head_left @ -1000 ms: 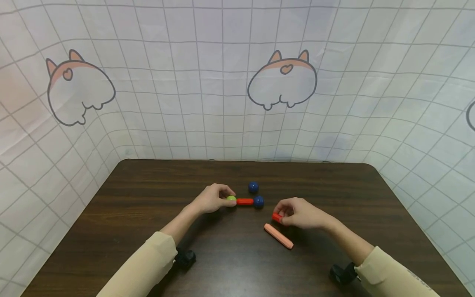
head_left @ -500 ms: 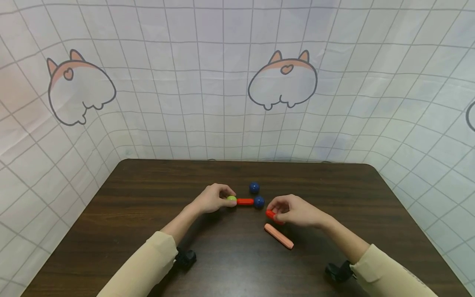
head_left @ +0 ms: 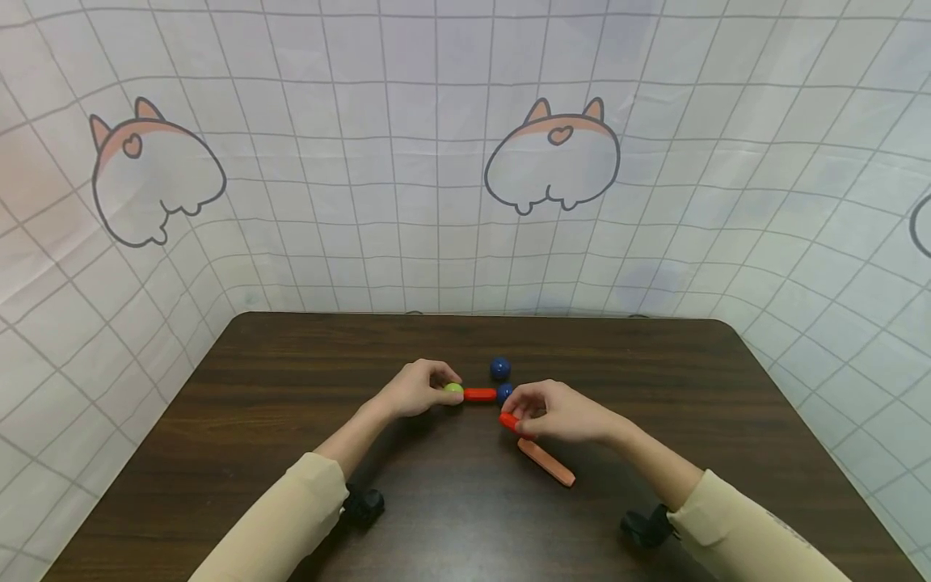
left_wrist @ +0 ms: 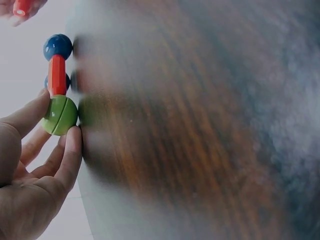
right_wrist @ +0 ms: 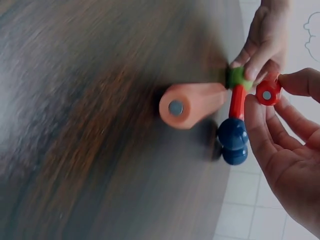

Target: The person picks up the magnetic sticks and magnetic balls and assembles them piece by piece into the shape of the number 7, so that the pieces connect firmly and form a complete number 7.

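My left hand (head_left: 416,390) pinches a light green ball (left_wrist: 61,116) between thumb and fingers. From that ball a red rod (head_left: 480,394) runs right to a dark blue ball (left_wrist: 58,47), all in one line on the table. In my right hand (head_left: 563,412) a second, short red rod (right_wrist: 268,92) is pinched between thumb and fingers; its end shows a round metal magnet in the right wrist view. The right fingertips overlap the joined blue ball in the head view.
Behind the joined pieces lies a loose blue ball (head_left: 500,369). A longer peach rod (head_left: 546,462) with a metal end rests on the dark wooden table (head_left: 327,356), just in front of my right hand. A white gridded curtain (head_left: 436,242) surrounds the table's far sides.
My right hand has moved left with its red rod, from near the peach rod's far end to close by the joined blue ball. The left hand has stayed in place.
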A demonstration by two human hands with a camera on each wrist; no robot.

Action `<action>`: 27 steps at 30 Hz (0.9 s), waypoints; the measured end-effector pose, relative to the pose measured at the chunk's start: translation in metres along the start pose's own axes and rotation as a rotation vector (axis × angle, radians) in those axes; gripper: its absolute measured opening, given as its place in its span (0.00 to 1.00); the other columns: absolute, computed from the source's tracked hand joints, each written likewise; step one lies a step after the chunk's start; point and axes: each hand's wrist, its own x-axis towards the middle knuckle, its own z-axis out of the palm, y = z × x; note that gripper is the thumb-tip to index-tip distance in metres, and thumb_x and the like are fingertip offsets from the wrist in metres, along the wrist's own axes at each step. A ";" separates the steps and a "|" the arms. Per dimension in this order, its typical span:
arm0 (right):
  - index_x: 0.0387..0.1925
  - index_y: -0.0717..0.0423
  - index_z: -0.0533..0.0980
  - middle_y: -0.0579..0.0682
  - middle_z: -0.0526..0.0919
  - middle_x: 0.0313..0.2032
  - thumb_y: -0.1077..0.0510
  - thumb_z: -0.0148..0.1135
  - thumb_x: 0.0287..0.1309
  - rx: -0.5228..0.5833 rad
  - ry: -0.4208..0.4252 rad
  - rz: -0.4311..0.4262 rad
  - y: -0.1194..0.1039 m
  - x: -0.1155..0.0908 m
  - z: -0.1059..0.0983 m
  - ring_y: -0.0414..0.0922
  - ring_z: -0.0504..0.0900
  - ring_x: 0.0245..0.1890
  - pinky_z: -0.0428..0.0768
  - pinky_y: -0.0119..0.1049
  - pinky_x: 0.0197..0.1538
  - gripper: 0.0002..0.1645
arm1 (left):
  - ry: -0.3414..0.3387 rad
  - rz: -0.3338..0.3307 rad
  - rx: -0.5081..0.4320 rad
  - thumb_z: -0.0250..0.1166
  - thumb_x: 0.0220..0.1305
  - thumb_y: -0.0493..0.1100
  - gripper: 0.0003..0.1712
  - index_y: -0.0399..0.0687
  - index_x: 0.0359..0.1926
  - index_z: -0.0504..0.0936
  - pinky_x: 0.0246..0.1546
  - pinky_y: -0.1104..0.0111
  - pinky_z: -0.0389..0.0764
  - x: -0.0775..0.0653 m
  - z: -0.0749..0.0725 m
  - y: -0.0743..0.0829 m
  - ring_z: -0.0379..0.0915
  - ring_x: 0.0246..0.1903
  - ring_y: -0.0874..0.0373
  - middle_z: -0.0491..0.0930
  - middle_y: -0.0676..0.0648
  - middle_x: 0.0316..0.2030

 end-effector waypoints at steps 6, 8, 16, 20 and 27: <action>0.51 0.58 0.81 0.50 0.84 0.37 0.66 0.62 0.66 0.008 -0.028 -0.009 -0.005 0.006 0.007 0.49 0.81 0.38 0.79 0.37 0.44 0.13 | 0.009 -0.015 0.002 0.75 0.65 0.46 0.15 0.45 0.49 0.87 0.37 0.64 0.78 0.001 0.001 -0.002 0.76 0.37 0.57 0.82 0.52 0.37; 0.51 0.58 0.81 0.50 0.84 0.36 0.66 0.62 0.66 0.009 -0.040 -0.013 -0.006 0.009 0.009 0.49 0.82 0.36 0.80 0.38 0.42 0.13 | 0.010 -0.017 0.003 0.75 0.65 0.46 0.15 0.45 0.49 0.87 0.37 0.64 0.78 0.001 0.001 -0.002 0.76 0.37 0.57 0.82 0.52 0.37; 0.49 0.57 0.82 0.48 0.84 0.35 0.65 0.64 0.65 -0.005 -0.063 -0.027 -0.010 0.018 0.020 0.46 0.82 0.37 0.80 0.36 0.41 0.12 | 0.003 -0.016 0.000 0.74 0.65 0.46 0.15 0.44 0.50 0.87 0.37 0.64 0.78 0.001 0.001 -0.002 0.76 0.37 0.57 0.82 0.52 0.38; 0.49 0.57 0.82 0.48 0.84 0.34 0.66 0.64 0.65 0.009 -0.092 -0.042 -0.013 0.021 0.027 0.46 0.83 0.37 0.81 0.35 0.42 0.12 | 0.005 -0.019 -0.003 0.74 0.65 0.46 0.15 0.45 0.49 0.87 0.37 0.64 0.78 0.001 0.001 -0.002 0.76 0.37 0.57 0.82 0.52 0.38; 0.50 0.58 0.81 0.44 0.83 0.34 0.67 0.64 0.63 0.005 -0.151 -0.079 -0.016 0.024 0.037 0.43 0.83 0.37 0.82 0.35 0.43 0.14 | 0.008 -0.013 -0.005 0.74 0.66 0.46 0.14 0.46 0.48 0.87 0.38 0.63 0.77 0.001 0.001 -0.002 0.76 0.38 0.56 0.82 0.52 0.38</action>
